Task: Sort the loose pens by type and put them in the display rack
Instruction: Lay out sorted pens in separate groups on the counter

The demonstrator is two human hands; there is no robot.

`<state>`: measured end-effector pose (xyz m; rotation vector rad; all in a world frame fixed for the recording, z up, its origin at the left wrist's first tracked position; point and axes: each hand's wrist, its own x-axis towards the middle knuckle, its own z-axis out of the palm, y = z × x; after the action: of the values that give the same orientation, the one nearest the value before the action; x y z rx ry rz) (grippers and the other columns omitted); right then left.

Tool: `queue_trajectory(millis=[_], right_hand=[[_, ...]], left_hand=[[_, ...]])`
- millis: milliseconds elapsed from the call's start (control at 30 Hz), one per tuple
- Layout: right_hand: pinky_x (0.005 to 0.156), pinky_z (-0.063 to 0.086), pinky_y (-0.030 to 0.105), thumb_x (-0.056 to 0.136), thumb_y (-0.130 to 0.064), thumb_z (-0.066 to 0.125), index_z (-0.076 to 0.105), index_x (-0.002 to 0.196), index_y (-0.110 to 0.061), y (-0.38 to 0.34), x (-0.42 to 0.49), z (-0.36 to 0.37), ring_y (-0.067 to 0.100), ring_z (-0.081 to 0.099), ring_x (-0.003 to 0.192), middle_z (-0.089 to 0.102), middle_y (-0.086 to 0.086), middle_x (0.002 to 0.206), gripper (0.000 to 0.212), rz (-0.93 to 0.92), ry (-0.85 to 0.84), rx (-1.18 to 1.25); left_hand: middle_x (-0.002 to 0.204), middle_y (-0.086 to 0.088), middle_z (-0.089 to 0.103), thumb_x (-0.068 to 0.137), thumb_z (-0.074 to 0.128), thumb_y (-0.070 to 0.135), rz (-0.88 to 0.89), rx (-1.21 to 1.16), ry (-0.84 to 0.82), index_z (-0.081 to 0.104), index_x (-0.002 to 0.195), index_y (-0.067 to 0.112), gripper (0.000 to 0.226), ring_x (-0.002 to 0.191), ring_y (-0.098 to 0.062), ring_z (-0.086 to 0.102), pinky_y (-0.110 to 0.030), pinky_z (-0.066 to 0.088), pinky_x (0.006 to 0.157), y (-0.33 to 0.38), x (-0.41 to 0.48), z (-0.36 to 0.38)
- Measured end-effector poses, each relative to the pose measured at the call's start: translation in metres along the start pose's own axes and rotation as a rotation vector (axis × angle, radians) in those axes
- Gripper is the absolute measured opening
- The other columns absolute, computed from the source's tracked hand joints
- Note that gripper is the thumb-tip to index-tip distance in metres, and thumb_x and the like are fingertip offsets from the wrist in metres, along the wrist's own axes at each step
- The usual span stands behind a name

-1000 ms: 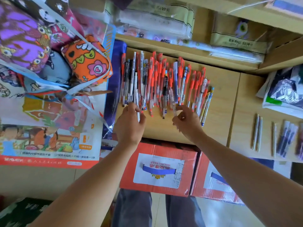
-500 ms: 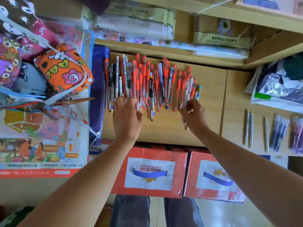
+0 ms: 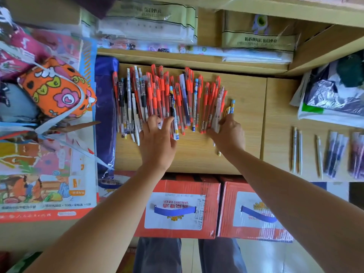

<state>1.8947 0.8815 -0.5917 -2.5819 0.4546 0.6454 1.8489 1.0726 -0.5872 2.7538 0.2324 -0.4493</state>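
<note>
A heap of loose pens (image 3: 167, 99), mostly orange-capped with some white, black and blue ones, lies fanned out on the wooden shelf (image 3: 246, 107). My left hand (image 3: 157, 140) rests on the near ends of the pens in the middle of the heap, fingers spread and fairly straight, thumb beside a black pen (image 3: 173, 107). My right hand (image 3: 229, 135) is at the heap's right edge, its fingers curled round a clear pen (image 3: 218, 107) whose tip pokes out below the hand. A yellow-and-blue pen (image 3: 230, 108) lies just past its fingertips.
Small sorted groups of pens, pale ones (image 3: 296, 148) and dark blue ones (image 3: 334, 152), lie on the shelf section to the right. An orange pencil case (image 3: 57, 87) and a blue packet (image 3: 106, 115) border the heap on the left. Two red boxes (image 3: 177, 209) stand below.
My right hand moved from the middle of the heap to its right edge and closed round the clear pen. My left hand slid right, onto the middle pens.
</note>
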Motion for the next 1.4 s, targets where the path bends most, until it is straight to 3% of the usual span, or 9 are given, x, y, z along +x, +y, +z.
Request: queue_trajectory(millis=[433, 600, 700, 833, 967, 1067, 1133, 1300, 1400], right_hand=[[0.047, 0.031, 0.018, 0.086, -0.034, 0.067, 0.06, 0.081, -0.015, -0.004, 0.006, 0.008, 0.012, 0.052, 0.062, 0.057, -0.001, 0.072, 0.021, -0.003, 0.048, 0.01], [0.037, 0.019, 0.009, 0.084, -0.029, 0.066, 0.054, 0.064, -0.018, 0.0, 0.01, 0.005, 0.001, 0.036, 0.044, 0.045, -0.007, 0.053, 0.027, -0.004, -0.002, 0.052], [0.038, 0.027, 0.011, 0.082, -0.031, 0.068, 0.049, 0.055, -0.019, 0.004, 0.01, -0.002, 0.005, 0.046, 0.045, 0.053, -0.005, 0.052, 0.035, -0.001, -0.023, 0.132], [0.052, 0.05, 0.026, 0.08, -0.024, 0.065, 0.058, 0.064, -0.013, 0.018, 0.012, -0.018, 0.022, 0.066, 0.059, 0.066, 0.006, 0.059, 0.021, 0.029, -0.056, 0.264], [0.054, 0.051, 0.033, 0.08, -0.026, 0.064, 0.059, 0.069, -0.009, 0.047, 0.021, -0.049, 0.026, 0.062, 0.06, 0.062, 0.007, 0.06, 0.021, -0.047, -0.078, 0.253], [0.047, 0.033, 0.023, 0.082, -0.026, 0.066, 0.056, 0.072, -0.013, 0.077, 0.039, -0.083, 0.015, 0.049, 0.059, 0.051, -0.005, 0.06, 0.018, -0.084, -0.069, 0.106], [0.051, 0.029, 0.026, 0.08, -0.026, 0.068, 0.062, 0.079, -0.013, 0.094, 0.054, -0.103, 0.017, 0.047, 0.066, 0.053, -0.001, 0.067, 0.014, -0.106, -0.081, -0.026], [0.067, 0.049, 0.033, 0.079, -0.031, 0.07, 0.066, 0.095, -0.014, 0.121, 0.086, -0.124, 0.025, 0.06, 0.081, 0.065, 0.008, 0.091, 0.024, -0.169, -0.213, -0.261], [0.065, 0.046, 0.032, 0.081, -0.033, 0.068, 0.063, 0.098, -0.018, 0.127, 0.096, -0.127, 0.022, 0.057, 0.08, 0.065, 0.007, 0.094, 0.023, -0.205, -0.231, -0.351]], left_hand=[[0.13, -0.013, 0.038, 0.08, 0.068, 0.017, 0.006, 0.045, 0.001, 0.047, 0.134, 0.019, 0.058, 0.122, -0.029, 0.04, -0.04, 0.041, 0.095, 0.005, 0.001, 0.0], [0.127, -0.015, 0.041, 0.079, 0.069, 0.017, 0.02, 0.06, 0.023, 0.052, 0.126, 0.012, 0.05, 0.118, -0.031, 0.041, -0.042, 0.042, 0.096, 0.014, 0.002, -0.001], [0.122, -0.015, 0.043, 0.079, 0.068, 0.015, 0.033, 0.076, 0.045, 0.054, 0.122, 0.01, 0.046, 0.114, -0.033, 0.044, -0.042, 0.042, 0.093, 0.02, 0.004, 0.0], [0.117, -0.016, 0.045, 0.077, 0.067, 0.01, 0.093, 0.045, 0.068, 0.057, 0.116, 0.011, 0.041, 0.112, -0.033, 0.046, -0.041, 0.044, 0.089, 0.038, 0.004, 0.004], [0.113, -0.013, 0.048, 0.071, 0.065, 0.004, 0.242, 0.005, 0.062, 0.06, 0.11, 0.013, 0.04, 0.106, -0.033, 0.05, -0.042, 0.044, 0.086, 0.071, 0.007, 0.014], [0.127, -0.007, 0.05, 0.075, 0.062, 0.008, 0.423, 0.023, -0.051, 0.059, 0.118, 0.018, 0.045, 0.118, -0.03, 0.046, -0.043, 0.042, 0.095, 0.105, 0.012, 0.023], [0.136, -0.003, 0.047, 0.08, 0.06, 0.013, 0.518, 0.05, -0.14, 0.055, 0.128, 0.021, 0.049, 0.129, -0.028, 0.039, -0.044, 0.038, 0.102, 0.129, 0.017, 0.031], [0.141, -0.003, 0.043, 0.086, 0.056, 0.017, 0.511, 0.078, -0.171, 0.047, 0.136, 0.021, 0.051, 0.135, -0.025, 0.035, -0.043, 0.032, 0.109, 0.167, 0.036, 0.047], [0.15, -0.008, 0.033, 0.085, 0.062, 0.019, 0.593, 0.178, -0.212, 0.047, 0.137, 0.025, 0.055, 0.136, -0.028, 0.033, -0.047, 0.031, 0.11, 0.18, 0.044, 0.056]])
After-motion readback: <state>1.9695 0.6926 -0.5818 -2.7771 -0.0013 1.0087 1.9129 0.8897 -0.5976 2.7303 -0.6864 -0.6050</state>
